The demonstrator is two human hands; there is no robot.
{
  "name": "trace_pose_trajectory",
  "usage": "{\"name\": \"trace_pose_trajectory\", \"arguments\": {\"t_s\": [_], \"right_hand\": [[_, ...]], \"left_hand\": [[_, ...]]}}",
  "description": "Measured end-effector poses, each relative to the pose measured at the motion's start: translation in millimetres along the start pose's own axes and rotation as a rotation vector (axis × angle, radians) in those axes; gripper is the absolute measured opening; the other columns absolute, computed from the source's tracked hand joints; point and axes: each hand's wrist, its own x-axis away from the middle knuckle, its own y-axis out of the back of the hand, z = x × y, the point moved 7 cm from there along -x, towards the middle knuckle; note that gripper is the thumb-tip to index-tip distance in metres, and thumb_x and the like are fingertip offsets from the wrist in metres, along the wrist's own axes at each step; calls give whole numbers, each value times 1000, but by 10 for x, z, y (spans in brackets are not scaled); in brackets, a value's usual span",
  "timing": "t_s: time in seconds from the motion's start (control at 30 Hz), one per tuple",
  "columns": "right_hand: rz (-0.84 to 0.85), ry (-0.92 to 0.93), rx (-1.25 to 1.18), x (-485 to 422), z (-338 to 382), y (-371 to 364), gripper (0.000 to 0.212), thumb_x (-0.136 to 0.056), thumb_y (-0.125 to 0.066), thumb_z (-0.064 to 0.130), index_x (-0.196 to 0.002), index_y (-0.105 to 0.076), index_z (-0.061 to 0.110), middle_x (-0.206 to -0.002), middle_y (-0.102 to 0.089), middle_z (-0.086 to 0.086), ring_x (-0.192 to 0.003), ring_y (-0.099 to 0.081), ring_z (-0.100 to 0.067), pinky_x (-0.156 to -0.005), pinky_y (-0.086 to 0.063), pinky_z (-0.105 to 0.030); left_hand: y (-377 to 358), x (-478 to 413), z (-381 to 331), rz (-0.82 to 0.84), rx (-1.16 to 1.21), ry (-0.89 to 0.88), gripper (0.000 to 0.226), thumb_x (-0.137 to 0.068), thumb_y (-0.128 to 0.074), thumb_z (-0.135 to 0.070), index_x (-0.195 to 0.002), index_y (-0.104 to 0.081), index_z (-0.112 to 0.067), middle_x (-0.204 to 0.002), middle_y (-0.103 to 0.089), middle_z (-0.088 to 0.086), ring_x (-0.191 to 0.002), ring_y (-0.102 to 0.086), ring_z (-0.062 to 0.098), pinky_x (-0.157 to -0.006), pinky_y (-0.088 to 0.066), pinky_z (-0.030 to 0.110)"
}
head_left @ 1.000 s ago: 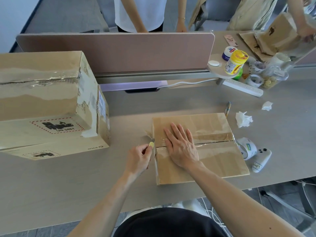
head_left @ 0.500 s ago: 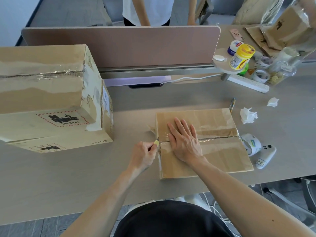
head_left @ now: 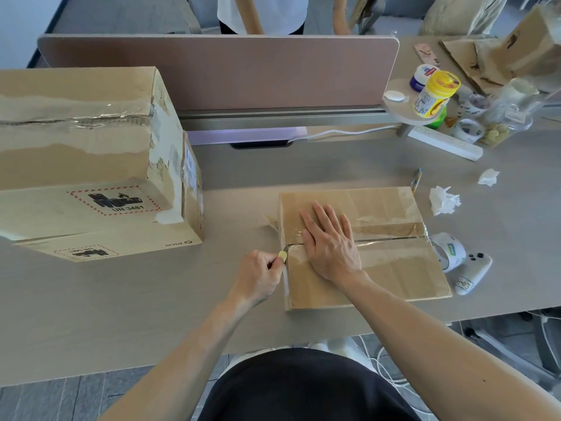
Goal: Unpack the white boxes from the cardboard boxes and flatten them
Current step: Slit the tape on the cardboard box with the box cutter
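A flat, taped cardboard box (head_left: 394, 268) lies on the grey desk in front of me. My right hand (head_left: 329, 243) presses flat on its lid, fingers spread, over the taped centre seam. My left hand (head_left: 258, 275) is closed around a small cutter with a yellow end (head_left: 283, 256), held against the box's left edge where the seam ends. At the left of the desk stands a larger sealed cardboard box (head_left: 85, 165) with a UN 3481 label. No white box is visible.
Right of the small box lie a tape roll (head_left: 452, 252), a white controller (head_left: 473, 276) and crumpled tissues (head_left: 443, 200). Jars, a yellow-lidded bottle (head_left: 434, 94) and a power strip (head_left: 446, 144) sit at back right. A divider panel (head_left: 218, 71) closes the far edge; people stand behind it.
My left hand with the cutter has slid a little toward me along the box's left edge. My right hand stays pressed on the lid. The camera has shifted slightly.
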Motion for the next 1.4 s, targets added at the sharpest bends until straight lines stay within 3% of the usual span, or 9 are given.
{"name": "trace_pose_trajectory", "arguments": {"t_s": [0.37, 0.5, 0.57, 0.7, 0.83, 1.03, 1.17, 1.27, 1.4], "right_hand": [[4, -7, -4, -11, -1, -3, 51, -101, -25, 42, -152, -28, 36, -163, -19, 2, -151, -12, -22, -122, -10, -46], [6, -8, -3, -17, -5, 4, 49, -102, -29, 40, -151, -29, 36, -163, -20, 2, -151, -12, -22, -122, -9, -46], [8, -10, -3, -20, -4, 13, 49, -102, -29, 41, -151, -30, 36, -163, -20, 2, -151, -13, -22, -122, -9, -45], [-22, -8, -21, 3, 8, 38, 53, -99, -23, 44, -149, -37, 34, -161, -26, 1, -150, -18, -22, -122, -11, -45], [-38, -3, -32, 2, 10, 32, 53, -99, -24, 44, -148, -39, 32, -160, -28, 0, -149, -20, -23, -121, -13, -46], [-48, 0, -39, 11, -1, 28, 47, -103, -34, 38, -149, -39, 30, -160, -28, -1, -149, -19, -23, -122, -9, -44], [-52, 1, -40, 11, -3, 42, 46, -103, -38, 34, -149, -39, 28, -160, -27, -1, -150, -18, -22, -122, -8, -43], [-52, 6, -40, 15, 3, 50, 46, -103, -38, 34, -149, -39, 27, -160, -27, -1, -149, -18, -22, -122, -9, -44], [-62, 11, -41, 10, 7, 56, 48, -101, -34, 36, -148, -40, 28, -160, -29, -2, -149, -20, -23, -121, -11, -44]], "left_hand": [[-64, 238, -12, 18, 50, 17, 61, -93, -59, -10, -45, -23, -18, -40, -21, -5, -40, -22, 12, -45, -13, 21], [-42, 282, 50, 47, 92, 69, 55, -95, -58, -20, -49, -32, -6, -42, -28, 4, -42, -25, 10, -46, -21, 34], [-7, 372, 83, 57, 159, 128, 54, -96, -57, -26, -52, -42, 0, -45, -41, 16, -41, -34, 16, -45, -27, 38], [106, 589, 368, -1, 400, 356, 37, -98, -60, -23, -70, -66, 1, -51, -53, 6, -42, -45, 18, -41, -33, 26], [196, 704, 824, -55, 486, 560, 20, -98, -56, -11, -88, -71, -3, -65, -55, 6, -45, -53, 19, -47, -44, 29], [270, 841, 1601, -20, 279, 734, 14, -83, -70, -15, -77, -69, -2, -72, -67, 9, -67, -64, 22, -72, -56, 44], [235, 922, 1866, -5, 179, 815, 5, -77, -76, -8, -77, -75, -3, -75, -73, 17, -70, -68, 27, -76, -58, 41], [204, 943, 1866, 41, 101, 835, 2, -74, -76, -6, -74, -76, -5, -69, -72, 16, -59, -61, 18, -70, -54, 32], [182, 934, 1844, 53, 86, 856, 16, -73, -82, -5, -66, -73, -17, -69, -72, 13, -56, -61, 17, -68, -55, 30]]}}
